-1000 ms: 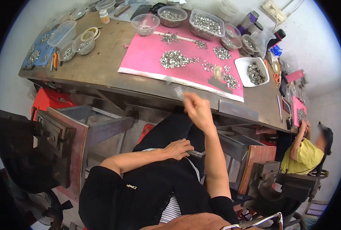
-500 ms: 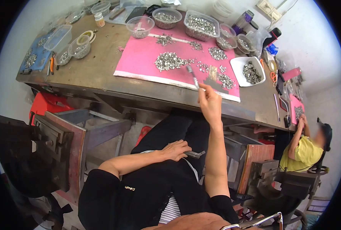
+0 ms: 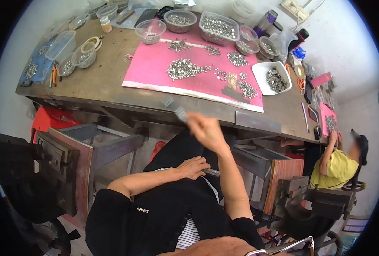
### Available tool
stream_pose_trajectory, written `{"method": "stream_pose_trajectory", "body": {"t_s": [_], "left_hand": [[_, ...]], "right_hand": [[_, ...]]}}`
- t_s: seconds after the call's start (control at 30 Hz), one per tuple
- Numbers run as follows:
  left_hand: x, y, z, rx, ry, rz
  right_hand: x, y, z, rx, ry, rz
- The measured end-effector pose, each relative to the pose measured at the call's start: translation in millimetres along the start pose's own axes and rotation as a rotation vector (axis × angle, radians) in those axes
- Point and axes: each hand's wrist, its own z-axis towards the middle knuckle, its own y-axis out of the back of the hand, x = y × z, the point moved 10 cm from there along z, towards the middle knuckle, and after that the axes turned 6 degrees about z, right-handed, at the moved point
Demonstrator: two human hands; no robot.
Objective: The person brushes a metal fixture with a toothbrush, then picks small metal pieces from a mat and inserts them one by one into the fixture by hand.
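My right hand [image 3: 207,131] is closed around a slim, brush-like tool [image 3: 181,114], held in the air just off the table's front edge. Motion blurs the tool, so its exact kind cannot be told. My left hand [image 3: 193,167] rests on my lap, fingers curled over a narrow grey metal piece [image 3: 211,172] whose end sticks out to the right. Beyond the right hand, a pink mat [image 3: 151,70] carries several piles of small shiny metal pieces, the largest pile [image 3: 183,69] near its middle.
Tubs of metal pieces, including a rectangular one [image 3: 218,40], line the mat's far side. A white dish [image 3: 260,77] holds darker pieces at the right. Pliers [image 3: 54,76] lie at the left. A person in a yellow shirt [image 3: 336,168] works at far right.
My right hand has drawn the tool back from over the mat, moving left and toward me past the table edge. My left hand stays on my lap; the metal piece in it has turned slightly.
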Motion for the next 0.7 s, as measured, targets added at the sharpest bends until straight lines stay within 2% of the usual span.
{"method": "stream_pose_trajectory", "body": {"t_s": [0.03, 0.1, 0.17, 0.27, 0.3, 0.37, 0.43, 0.47, 0.5, 0.57, 0.6, 0.63, 0.7], "left_hand": [[-0.8, -0.4, -0.9, 0.022, 0.007, 0.003], [-0.5, -0.9, -1.8, 0.015, 0.006, -0.016], [1.5, -1.2, -2.6, 0.003, 0.009, -0.026], [4.5, -1.6, -5.3, -0.003, 0.016, -0.024], [4.6, -2.2, -4.8, 0.001, 0.016, -0.021], [3.9, -0.7, -0.3, -0.018, 0.007, -0.014], [0.2, 3.1, -2.1, -0.043, -0.006, -0.013], [2.3, -1.3, -2.3, 0.006, 0.014, -0.02], [2.9, -0.4, -2.5, 0.027, 0.042, -0.027], [3.9, 3.1, 0.7, 0.059, 0.099, -0.04], [2.4, 6.2, 2.8, -0.006, 0.071, -0.024], [0.8, 7.7, 5.1, -0.024, 0.07, -0.025], [-2.9, 14.3, 11.3, -0.051, 0.065, -0.026]], "right_hand": [[12.1, -20.4, -4.6, 0.203, -0.052, 0.247], [11.0, 11.9, -4.3, -0.094, 0.083, -0.003], [-15.3, 51.8, -10.2, -0.316, -0.081, -0.036], [-33.8, 85.2, -33.0, -0.543, -0.109, -0.387], [-34.4, 66.7, -34.7, -0.489, -0.062, -0.544], [-1.0, 27.4, -29.7, -0.291, 0.19, -0.262], [9.7, -3.0, -26.8, 0.039, -0.104, 0.217], [13.0, 18.9, -27.4, -0.153, 0.093, 0.005], [7.9, 44.9, -31.4, -0.321, 0.139, -0.23], [-24.2, 88.0, -39.9, -0.512, -0.048, -0.376], [-36.4, 84.6, -40.9, -0.508, -0.03, -0.447], [-29.4, 66.5, -36.9, -0.407, -0.008, -0.4], [-13.6, 6.7, -30.9, 0.076, -0.038, 0.219]]}}
